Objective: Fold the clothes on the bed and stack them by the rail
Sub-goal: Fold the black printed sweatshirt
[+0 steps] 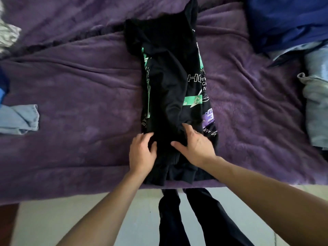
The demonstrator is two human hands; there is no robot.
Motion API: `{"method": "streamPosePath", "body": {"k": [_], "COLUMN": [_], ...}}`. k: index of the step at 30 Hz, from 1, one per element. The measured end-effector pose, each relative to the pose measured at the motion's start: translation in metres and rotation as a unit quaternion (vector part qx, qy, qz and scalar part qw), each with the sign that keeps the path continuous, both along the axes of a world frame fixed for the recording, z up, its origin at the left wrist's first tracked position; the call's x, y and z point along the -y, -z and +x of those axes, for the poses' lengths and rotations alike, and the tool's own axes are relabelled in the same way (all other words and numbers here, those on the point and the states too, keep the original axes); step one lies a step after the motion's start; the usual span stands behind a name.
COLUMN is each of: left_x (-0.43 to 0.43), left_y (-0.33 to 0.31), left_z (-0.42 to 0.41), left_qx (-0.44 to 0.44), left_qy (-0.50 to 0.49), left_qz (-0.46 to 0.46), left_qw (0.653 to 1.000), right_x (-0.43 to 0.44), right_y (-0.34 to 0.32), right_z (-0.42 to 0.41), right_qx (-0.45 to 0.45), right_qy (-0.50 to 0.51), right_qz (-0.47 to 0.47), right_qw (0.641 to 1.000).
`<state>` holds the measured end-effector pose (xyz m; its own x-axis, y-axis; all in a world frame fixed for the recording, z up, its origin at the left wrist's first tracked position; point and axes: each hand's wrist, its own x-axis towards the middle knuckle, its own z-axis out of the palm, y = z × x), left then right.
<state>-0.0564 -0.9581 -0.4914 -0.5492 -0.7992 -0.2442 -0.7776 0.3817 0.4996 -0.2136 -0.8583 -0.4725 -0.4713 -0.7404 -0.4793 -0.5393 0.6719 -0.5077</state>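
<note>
A black hoodie (170, 82) with green, white and purple prints lies lengthwise in the middle of the purple blanket (79, 89), its sides and sleeves folded inward into a narrow strip. My left hand (142, 153) rests on the near left part of it, fingers spread and curled onto the fabric. On the near right part lies my right hand (195, 146), palm down, fingers apart. Both hands press the hoodie close to its hem, near the bed's front edge. Neither hand lifts any cloth.
Light blue garments (19, 119) lie at the left edge. A dark blue cloth (287, 22) sits at the far right, with pale denim and grey clothes (316, 103) below it. A white patterned cloth (7, 34) shows top left. My dark trousers (177, 219) stand on pale floor.
</note>
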Motion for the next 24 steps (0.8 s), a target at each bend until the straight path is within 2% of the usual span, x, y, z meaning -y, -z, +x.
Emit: {"method": "streamPosePath", "body": {"k": [2,4,6,7,9,10,11,13,14,16,18,19,21,24], "left_x": [-0.009,-0.012,-0.018,-0.024,-0.04,-0.048,-0.054,-0.06,-0.062,-0.069,-0.072,-0.072,-0.071,-0.074], "left_y": [-0.011,-0.019,-0.025,-0.026,-0.025,-0.026,-0.025,-0.023,-0.023,-0.021,-0.012,-0.007,0.001,0.006], "left_z": [0.008,0.013,0.02,0.026,0.036,0.041,0.045,0.051,0.053,0.057,0.06,0.061,0.062,0.057], "left_qx": [-0.029,-0.073,-0.084,-0.057,0.052,0.096,0.108,0.055,0.027,0.054,0.159,0.196,0.207,0.181], "left_qy": [-0.097,-0.179,-0.198,-0.172,-0.085,-0.037,0.016,0.127,0.178,0.268,0.309,0.305,0.273,0.249], "left_qz": [0.069,0.127,0.161,0.161,0.135,0.096,0.041,-0.094,-0.137,-0.115,-0.039,-0.007,0.029,0.035], "left_qw": [0.993,0.973,0.963,0.97,0.986,0.99,0.993,0.986,0.974,0.955,0.937,0.932,0.939,0.951], "right_x": [0.006,0.009,0.0,-0.01,-0.034,-0.046,-0.057,-0.077,-0.086,-0.102,-0.11,-0.11,-0.106,-0.1], "right_y": [-0.001,-0.004,-0.005,-0.003,-0.001,-0.002,-0.003,-0.005,-0.007,-0.007,0.001,0.006,0.011,0.015], "right_z": [0.01,0.014,0.017,0.019,0.021,0.018,0.013,0.003,0.0,0.002,0.009,0.012,0.022,0.044], "right_qx": [0.067,0.099,0.105,0.096,0.045,0.006,-0.043,-0.147,-0.172,-0.164,-0.132,-0.102,-0.041,-0.012], "right_qy": [0.047,0.096,0.092,0.064,-0.019,-0.038,-0.044,-0.085,-0.126,-0.233,-0.275,-0.243,-0.141,-0.071], "right_qz": [0.033,0.005,0.004,0.027,0.083,0.073,0.033,-0.058,-0.072,-0.02,0.061,0.089,0.096,-0.002], "right_qw": [0.996,0.99,0.99,0.993,0.995,0.997,0.998,0.984,0.974,0.958,0.95,0.96,0.984,0.997]}}
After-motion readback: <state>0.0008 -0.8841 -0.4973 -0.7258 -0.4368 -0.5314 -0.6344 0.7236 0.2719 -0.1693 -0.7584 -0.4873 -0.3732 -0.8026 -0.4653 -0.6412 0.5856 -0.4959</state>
